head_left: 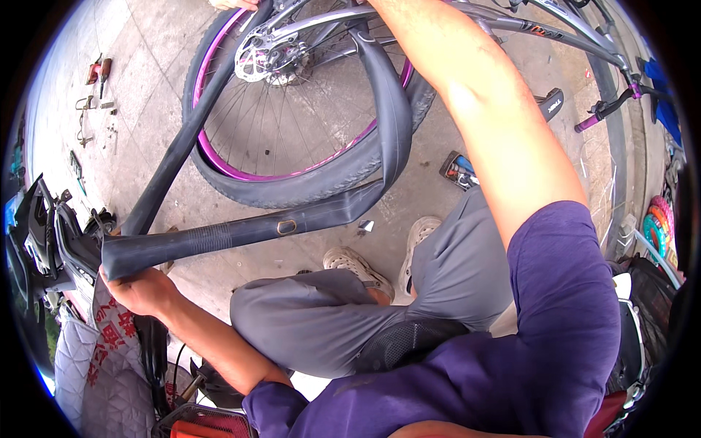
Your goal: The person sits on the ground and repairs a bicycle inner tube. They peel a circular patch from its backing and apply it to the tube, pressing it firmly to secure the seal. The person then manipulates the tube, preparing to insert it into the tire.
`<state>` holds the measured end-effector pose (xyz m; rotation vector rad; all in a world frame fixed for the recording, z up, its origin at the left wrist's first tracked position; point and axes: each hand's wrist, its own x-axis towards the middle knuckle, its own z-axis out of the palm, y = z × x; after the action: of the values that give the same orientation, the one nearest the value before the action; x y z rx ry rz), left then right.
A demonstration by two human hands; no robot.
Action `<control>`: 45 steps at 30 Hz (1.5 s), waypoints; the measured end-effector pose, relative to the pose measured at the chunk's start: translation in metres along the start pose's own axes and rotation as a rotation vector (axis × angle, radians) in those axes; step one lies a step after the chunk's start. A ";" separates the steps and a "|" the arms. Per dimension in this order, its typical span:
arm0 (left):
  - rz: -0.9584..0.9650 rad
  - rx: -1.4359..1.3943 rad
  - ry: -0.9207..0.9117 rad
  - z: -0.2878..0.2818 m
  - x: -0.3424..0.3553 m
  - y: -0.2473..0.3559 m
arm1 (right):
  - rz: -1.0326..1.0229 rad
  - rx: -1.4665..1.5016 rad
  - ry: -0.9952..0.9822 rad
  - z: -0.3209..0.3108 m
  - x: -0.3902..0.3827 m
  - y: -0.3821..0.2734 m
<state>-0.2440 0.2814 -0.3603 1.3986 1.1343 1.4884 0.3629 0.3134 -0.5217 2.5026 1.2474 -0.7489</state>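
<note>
A long black inner tube (pixel 263 228) forms a loop with a sharp fold at its left end. At that fold my left hand (pixel 142 290) is closed on the tube from below. An oval mark and a ribbed patch show on the tube's near stretch. The loop's other parts lie across the bicycle wheel (pixel 288 177), which has a purple rim, a knobbly black tyre and a disc rotor (pixel 253 57). My right arm reaches past the wheel's right side; its hand is beyond the upper edge. Fingers (pixel 237 4) show at the top beside the tyre; whose they are, I cannot tell.
The bicycle frame (pixel 533 28) extends to the upper right, with a purple-ended grip (pixel 588 123). Tools (pixel 98 73) and small parts lie on the concrete at the far left. A small tray (pixel 458 170) sits near my right knee. A parked scooter (pixel 55 241) stands at left.
</note>
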 end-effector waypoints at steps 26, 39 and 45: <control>0.039 0.843 -0.565 0.070 0.001 -0.044 | -0.896 -0.169 0.373 0.022 -0.280 0.058; 0.236 0.622 -1.063 0.173 -0.073 0.012 | -0.785 0.750 -0.003 0.078 -0.331 -0.063; 0.223 0.419 -1.278 0.138 -0.059 -0.032 | -0.462 0.673 -0.046 0.028 -0.292 -0.031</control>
<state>-0.1023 0.2470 -0.4092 2.2652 0.4353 0.2124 0.1824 0.1243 -0.3854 2.6582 1.8248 -1.5473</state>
